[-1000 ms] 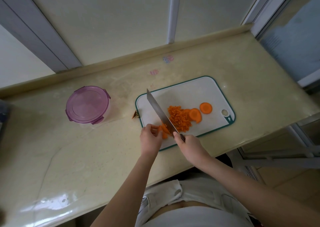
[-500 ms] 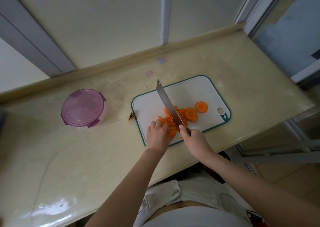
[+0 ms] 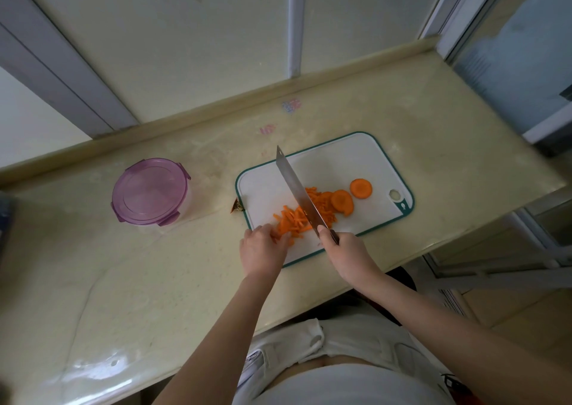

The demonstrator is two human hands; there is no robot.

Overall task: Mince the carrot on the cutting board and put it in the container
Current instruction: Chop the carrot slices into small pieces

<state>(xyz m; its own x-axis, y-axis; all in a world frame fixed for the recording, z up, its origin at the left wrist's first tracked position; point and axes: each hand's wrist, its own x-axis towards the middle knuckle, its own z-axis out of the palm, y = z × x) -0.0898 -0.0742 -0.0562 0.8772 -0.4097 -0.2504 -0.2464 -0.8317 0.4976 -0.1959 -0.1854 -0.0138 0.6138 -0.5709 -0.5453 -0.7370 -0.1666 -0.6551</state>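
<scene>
Right grip [image 3: 346, 254] round knife [image 3: 296, 188], left grip [image 3: 263, 250] curled over carrot strips [image 3: 294, 222], at near edge of cutting board [image 3: 340, 160]

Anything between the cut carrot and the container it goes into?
Yes: the purple lid sits on the container, so the carrot pieces cannot go in yet. On the counter between, only a small brown scrap lies at the left edge of the cutting board.

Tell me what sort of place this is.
Probably a home kitchen: a stone counter along a wall, a cutting board with carrot pieces under a knife, and a lidded container nearby.
</scene>
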